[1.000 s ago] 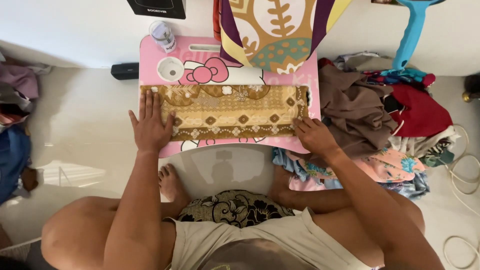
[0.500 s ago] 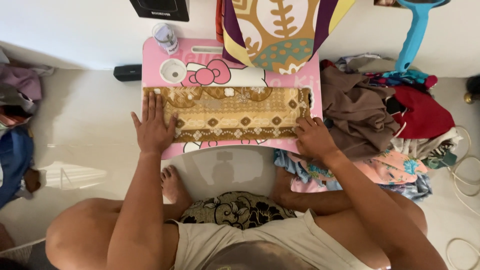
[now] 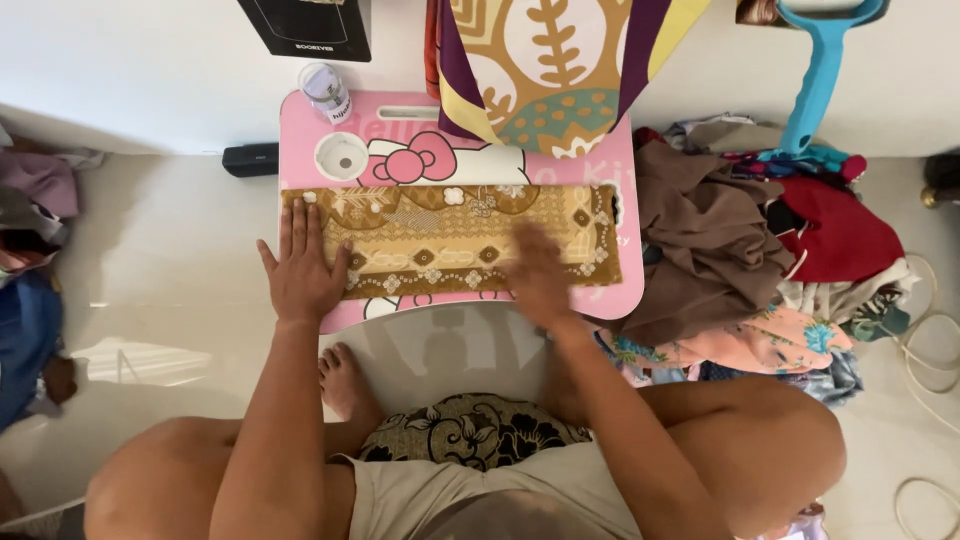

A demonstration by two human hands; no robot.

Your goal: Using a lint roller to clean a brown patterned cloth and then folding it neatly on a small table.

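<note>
My right hand [image 3: 535, 272], blurred, has swept from cloth's right end to middle, flat, grasping nothing. Left hand [image 3: 303, 272] stays flat, pinning left end. Folded brown patterned cloth [image 3: 440, 240] spans pink counter [image 3: 620, 290], smoothing underway.

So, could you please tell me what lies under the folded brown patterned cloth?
The folded brown cloth lies on a pink lap table with a cartoon bow print; its pink edges show all around. The left hand presses the cloth's left end. The print beneath the cloth is covered.

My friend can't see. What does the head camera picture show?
Two hands press a folded brown patterned cloth on a pink lap table: left hand flat on its left end, right hand blurred near its middle. A clothes pile lies right.
</note>
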